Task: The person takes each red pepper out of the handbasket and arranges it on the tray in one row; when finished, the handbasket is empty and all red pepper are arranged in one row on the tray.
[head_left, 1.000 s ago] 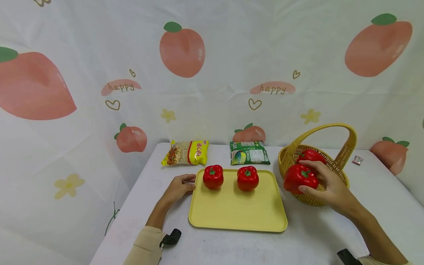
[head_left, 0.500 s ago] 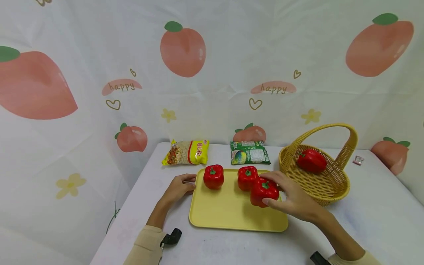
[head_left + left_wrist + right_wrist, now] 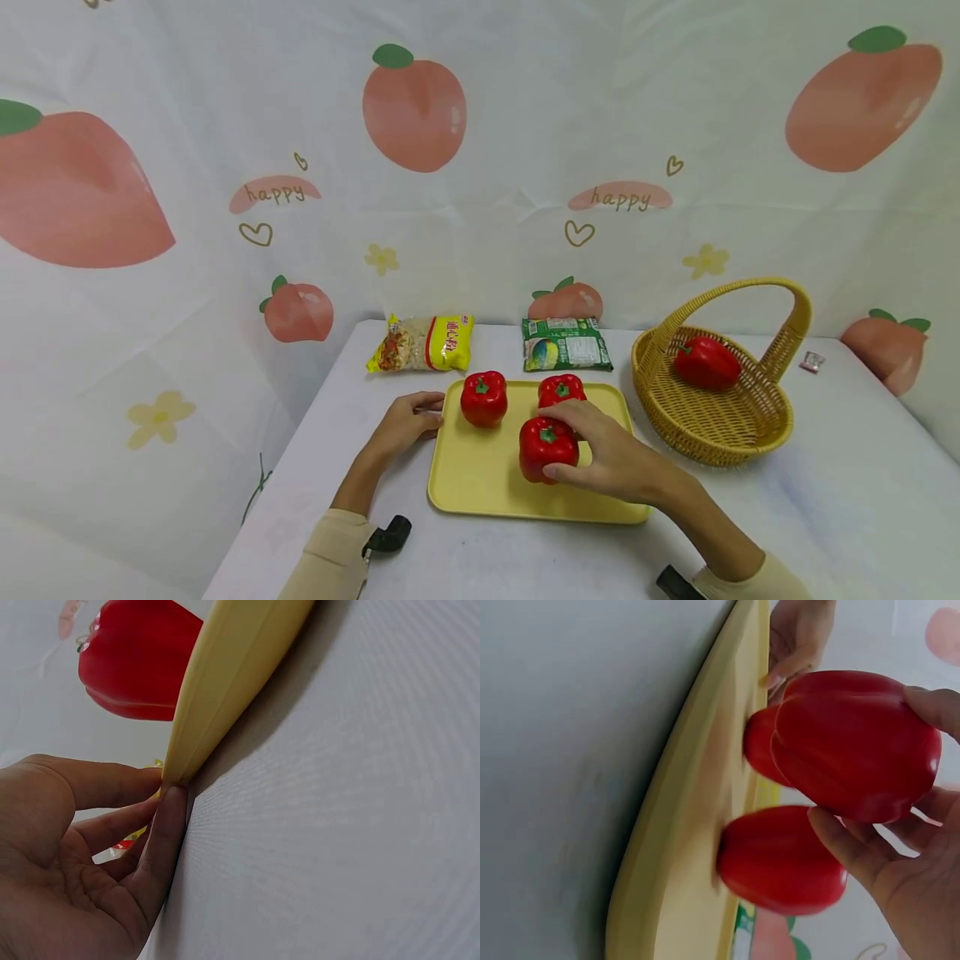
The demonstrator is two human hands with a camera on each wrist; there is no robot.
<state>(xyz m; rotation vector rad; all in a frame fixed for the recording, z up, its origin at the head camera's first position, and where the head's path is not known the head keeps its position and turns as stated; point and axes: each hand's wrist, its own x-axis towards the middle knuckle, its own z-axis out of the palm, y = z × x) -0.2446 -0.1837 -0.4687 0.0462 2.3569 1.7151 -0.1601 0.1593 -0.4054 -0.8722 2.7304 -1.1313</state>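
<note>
My right hand (image 3: 618, 457) grips a red bell pepper (image 3: 543, 452) by its sides, thumb nearer me and fingers on the far side. In the right wrist view this held pepper (image 3: 851, 746) hangs above the yellow tray (image 3: 487, 492). Two more red peppers stand upright on the tray's back part, a left one (image 3: 483, 400) and a right one (image 3: 561, 387) partly covered by my right hand. At the tray's left edge is my left hand (image 3: 401, 429); in the left wrist view its thumb and fingertips pinch the tray rim (image 3: 184, 761).
Right of the tray stands a wicker basket (image 3: 712, 454) with a tall handle and one red pepper (image 3: 707, 364) lying inside. Behind the tray lie a yellow food packet (image 3: 423, 343) and a green packet (image 3: 566, 344). A tiny wrapped item (image 3: 812, 362) is near the back right.
My right hand has carried the pepper leftward from over the basket to over the front middle of the tray. The left hand has stayed at the tray's edge.
</note>
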